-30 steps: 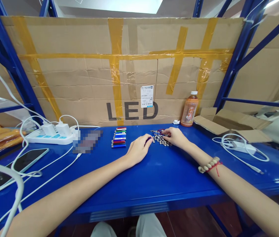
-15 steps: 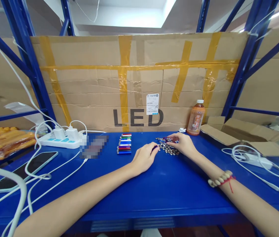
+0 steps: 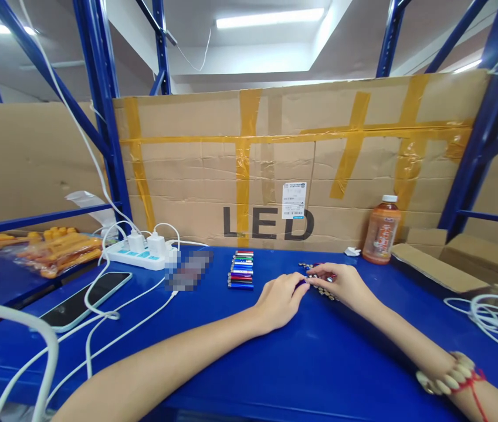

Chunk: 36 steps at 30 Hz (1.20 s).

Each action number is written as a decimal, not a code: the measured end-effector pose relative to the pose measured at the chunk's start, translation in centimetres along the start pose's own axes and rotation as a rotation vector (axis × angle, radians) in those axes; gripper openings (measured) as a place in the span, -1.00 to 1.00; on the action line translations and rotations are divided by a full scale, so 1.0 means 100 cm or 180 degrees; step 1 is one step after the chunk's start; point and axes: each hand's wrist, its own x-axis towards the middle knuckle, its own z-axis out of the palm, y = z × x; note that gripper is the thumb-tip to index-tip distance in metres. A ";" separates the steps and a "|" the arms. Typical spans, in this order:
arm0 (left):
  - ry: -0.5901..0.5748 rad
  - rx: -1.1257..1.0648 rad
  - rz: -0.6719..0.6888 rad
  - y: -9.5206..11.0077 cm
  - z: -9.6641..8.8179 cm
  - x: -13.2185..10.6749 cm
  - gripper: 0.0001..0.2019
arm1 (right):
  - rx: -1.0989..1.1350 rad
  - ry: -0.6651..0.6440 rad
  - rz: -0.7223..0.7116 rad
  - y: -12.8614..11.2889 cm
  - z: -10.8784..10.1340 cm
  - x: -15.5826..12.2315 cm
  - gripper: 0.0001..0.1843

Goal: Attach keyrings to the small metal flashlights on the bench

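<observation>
My left hand (image 3: 279,302) is closed in a pinch around a small dark blue tube (image 3: 302,282), most of which its fingers hide. Just beside it, my right hand (image 3: 348,287) has thumb and fingers pinched together close to the tube's end; whatever they hold is too small to make out. Beneath the right hand lies a pile of small shiny metal pieces (image 3: 328,295), partly covered by the fingers. To the left of both hands, several small metallic tubes (image 3: 241,271) in blue, red, green and silver lie side by side in a column on the blue table (image 3: 319,363).
A power strip (image 3: 136,258) with chargers, white cables and a phone (image 3: 88,300) occupy the left side. At the back right stand a drink bottle (image 3: 381,231) and an open cardboard box (image 3: 424,272). A large taped carton (image 3: 196,181) closes off the back.
The head view has shifted, so the scene sits further right and lower. My right hand has come from the pile to my left hand's fingertips, which still hold the tube.
</observation>
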 end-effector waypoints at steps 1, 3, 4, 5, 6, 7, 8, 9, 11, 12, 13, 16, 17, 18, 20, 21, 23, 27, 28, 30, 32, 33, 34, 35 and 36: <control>0.0005 0.0015 0.0022 0.000 0.000 0.000 -0.71 | -0.0021 -0.0054 -0.0064 0.000 0.001 0.000 -0.69; 0.0022 0.0063 0.0058 0.000 0.001 -0.001 -0.71 | -0.0058 -0.0202 -0.0132 0.000 0.002 -0.001 -0.66; 0.0031 0.0096 0.0082 0.000 0.001 -0.001 -0.71 | -0.0086 -0.0291 -0.0138 0.000 0.002 -0.001 -0.66; 0.0035 0.0135 0.0118 0.000 0.001 -0.001 -0.71 | -0.0124 -0.0382 -0.0132 -0.001 0.002 -0.002 -0.66; 0.0035 0.0173 0.0161 0.000 0.001 -0.001 -0.71 | -0.0168 -0.0483 -0.0128 -0.001 0.003 -0.002 -0.66; 0.0033 0.0206 0.0206 0.000 0.002 -0.001 -0.71 | -0.0207 -0.0597 -0.0139 -0.001 0.003 -0.002 -0.66; 0.0030 0.0234 0.0242 0.000 0.002 -0.001 -0.70 | -0.0233 -0.0720 -0.0174 -0.001 0.004 -0.002 -0.66; 0.0027 0.0257 0.0259 -0.001 0.002 -0.001 -0.70 | -0.0243 -0.0834 -0.0223 -0.002 0.004 -0.002 -0.65; 0.0009 0.0300 0.0253 -0.001 0.001 -0.001 -0.70 | -0.0220 -0.0976 -0.0341 -0.004 0.005 -0.002 -0.63; -0.0004 0.0315 0.0245 -0.001 0.001 -0.001 -0.70 | -0.0204 -0.1000 -0.0407 -0.005 0.005 -0.002 -0.61; -0.0020 0.0322 0.0246 -0.001 0.001 -0.001 -0.71 | -0.0194 -0.1002 -0.0464 -0.006 0.004 -0.002 -0.60; -0.0051 0.0318 0.0271 0.000 0.000 -0.002 -0.71 | -0.0196 -0.1037 -0.0536 -0.007 0.003 -0.001 -0.56; -0.0057 0.0326 0.0266 0.001 0.000 -0.002 -0.71 | -0.0206 -0.1064 -0.0523 -0.007 0.003 -0.001 -0.55; -0.0060 0.0343 0.0252 0.001 0.000 -0.002 -0.71 | -0.0212 -0.1093 -0.0496 -0.007 0.002 -0.001 -0.54; -0.0060 0.0380 0.0218 0.002 0.000 -0.002 -0.72 | -0.0192 -0.1136 -0.0460 -0.007 0.003 -0.002 -0.53; -0.0054 0.0387 0.0215 0.002 0.000 -0.002 -0.72 | -0.0170 -0.1153 -0.0462 -0.006 0.003 -0.002 -0.52; -0.0033 0.0387 0.0225 0.001 0.001 -0.001 -0.72 | -0.0127 -0.1178 -0.0479 -0.006 0.004 -0.002 -0.52; -0.0036 0.0394 0.0177 -0.001 0.002 -0.001 -0.71 | -0.0160 -0.1156 -0.0525 -0.007 0.004 -0.003 -0.55; -0.0044 0.0392 0.0161 -0.001 0.002 -0.001 -0.71 | -0.0167 -0.1124 -0.0546 -0.007 0.004 -0.003 -0.57; -0.0059 0.0371 0.0146 -0.001 0.002 -0.001 -0.72 | -0.0154 -0.1113 -0.0543 -0.007 0.003 -0.003 -0.60; -0.0080 0.0336 0.0136 -0.001 0.002 0.000 -0.73 | -0.0144 -0.1201 -0.0428 -0.007 0.003 -0.003 -0.61; -0.0092 0.0318 0.0129 -0.001 0.002 0.000 -0.74 | -0.0142 -0.1265 -0.0349 -0.008 0.002 -0.003 -0.61; -0.0098 0.0302 0.0124 0.000 0.002 0.000 -0.74 | -0.0138 -0.1318 -0.0278 -0.008 0.002 -0.003 -0.61; -0.0100 0.0287 0.0127 0.000 0.002 0.001 -0.74 | -0.0128 -0.1350 -0.0231 -0.009 0.002 -0.004 -0.62; -0.0094 0.0281 0.0134 0.000 0.002 0.001 -0.74 | -0.0109 -0.1359 -0.0213 -0.010 0.002 -0.004 -0.62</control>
